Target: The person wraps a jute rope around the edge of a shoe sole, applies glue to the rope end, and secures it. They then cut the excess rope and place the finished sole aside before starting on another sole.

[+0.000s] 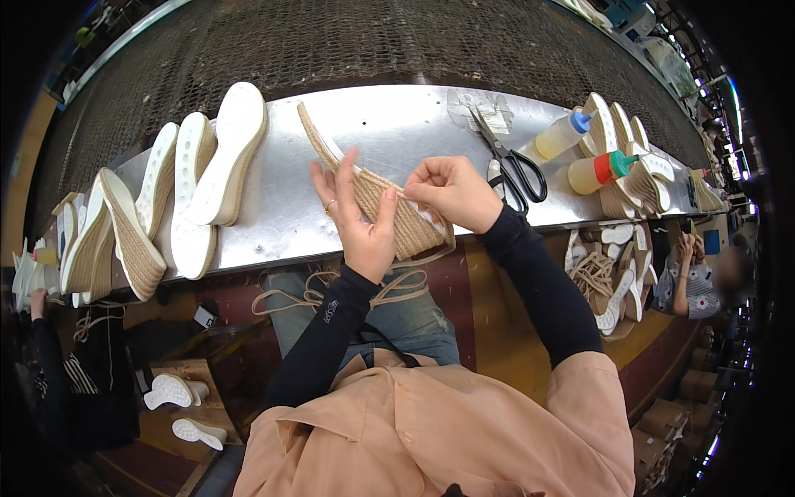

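A wedge shoe sole (414,228), its sides wrapped in tan jute cord, rests tilted at the table's near edge in front of me. My left hand (364,232) lies against its side, fingers spread and thumb raised, gripping nothing. At the sole's upper edge, the fingertips of my right hand (454,192) are pinched together on what looks like the jute cord; the exact spot is partly hidden. A loose length of jute cord (406,286) loops down from the sole over my lap.
White-topped wedge soles (232,157) stand at left, with more (604,124) at right. Black-handled scissors (517,170) lie beside a blue-capped bottle (561,137) and a red-and-green-capped bottle (595,172). A mesh conveyor (331,50) runs behind the metal table (298,224). Other people sit at both sides.
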Tool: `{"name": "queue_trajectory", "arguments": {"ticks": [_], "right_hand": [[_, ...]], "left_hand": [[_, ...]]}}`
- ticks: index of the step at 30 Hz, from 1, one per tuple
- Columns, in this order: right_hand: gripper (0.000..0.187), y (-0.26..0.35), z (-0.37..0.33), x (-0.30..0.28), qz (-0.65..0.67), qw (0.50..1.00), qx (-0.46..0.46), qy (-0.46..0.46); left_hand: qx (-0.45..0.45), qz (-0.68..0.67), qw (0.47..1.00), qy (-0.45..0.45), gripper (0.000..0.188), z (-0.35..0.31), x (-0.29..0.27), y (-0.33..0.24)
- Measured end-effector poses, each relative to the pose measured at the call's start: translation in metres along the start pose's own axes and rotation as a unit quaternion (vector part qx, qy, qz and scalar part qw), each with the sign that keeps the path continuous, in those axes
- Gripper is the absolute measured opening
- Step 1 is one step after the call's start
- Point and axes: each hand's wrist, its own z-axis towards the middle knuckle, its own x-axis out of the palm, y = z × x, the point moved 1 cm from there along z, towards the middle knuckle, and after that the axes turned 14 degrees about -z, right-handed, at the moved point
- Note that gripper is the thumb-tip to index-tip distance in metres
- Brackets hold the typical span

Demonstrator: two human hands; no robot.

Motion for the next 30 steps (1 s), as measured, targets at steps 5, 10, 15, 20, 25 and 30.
{"name": "queue_trajectory", "arguments": {"ticks": [5,10,15,20,25,30], "right_hand": [[0.014,-0.001,-0.005,-0.004,-0.036,0.999,-0.002,0.0],[0.013,-0.006,-0.006,0.0,-0.017,1.0,-0.009,-0.024],[0.011,-0.007,-0.007,0.001,-0.052,0.998,-0.019,-0.043],[0.014,-0.003,-0.009,-0.001,-0.145,0.989,-0.012,-0.035],[0.015,0.002,-0.016,-0.007,-0.046,0.997,0.062,0.027],[0.013,-0.006,-0.025,-0.007,0.019,0.998,0.058,0.018]], "left_hand": [[0.001,0.0,1.0,0.007,0.039,-0.002,0.004,0.002],[0.001,-0.01,1.0,-0.021,0.029,-0.005,0.013,0.002],[0.001,-0.013,1.0,-0.017,0.026,-0.007,0.014,0.001],[0.007,-0.001,1.0,-0.023,0.027,-0.006,0.015,0.002],[0.013,0.009,1.0,-0.025,0.029,-0.007,0.015,0.001],[0.001,0.007,1.0,-0.03,0.03,-0.008,0.015,0.003]]}}
